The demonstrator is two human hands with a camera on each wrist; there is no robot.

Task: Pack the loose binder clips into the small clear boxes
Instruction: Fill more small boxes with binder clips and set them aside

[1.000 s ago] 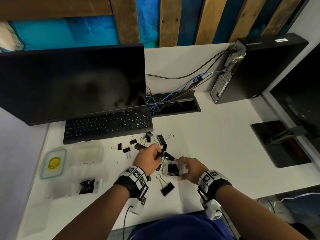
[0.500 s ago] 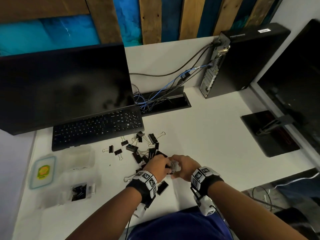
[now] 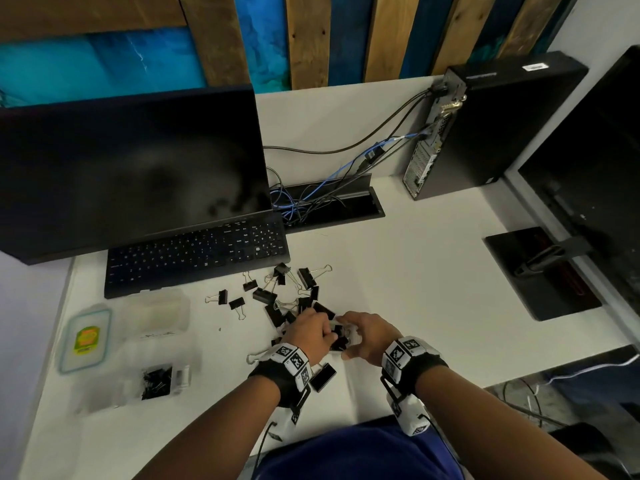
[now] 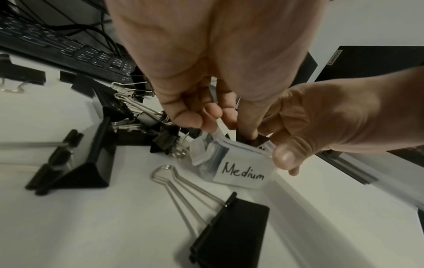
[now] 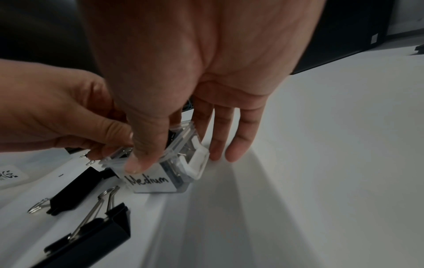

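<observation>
A small clear box (image 3: pixel 348 336) labelled "Medium" (image 4: pixel 243 173) stands on the white desk in front of me. My right hand (image 3: pixel 363 337) grips it, thumb (image 5: pixel 137 163) on the near rim and fingers (image 5: pixel 218 145) down its far side. My left hand (image 3: pixel 313 332) pinches a black binder clip (image 4: pixel 243 139) at the box's open top, its index finger (image 4: pixel 249 125) reaching inside. Several loose black clips (image 3: pixel 287 296) lie in a pile just behind the hands. A large clip (image 3: pixel 323 375) lies under my left wrist.
At the left stand a clear box with small clips (image 3: pixel 157 379), another clear box (image 3: pixel 159 313) and a lid with a yellow-green sticker (image 3: pixel 85 339). Behind are a keyboard (image 3: pixel 197 252), a monitor (image 3: pixel 131 168) and a cable tray (image 3: pixel 332 206). A second monitor's base (image 3: pixel 540 271) sits right.
My left hand has come from the clip pile to the box's opening with a clip. The right hand has kept hold of the box, which moved slightly nearer.
</observation>
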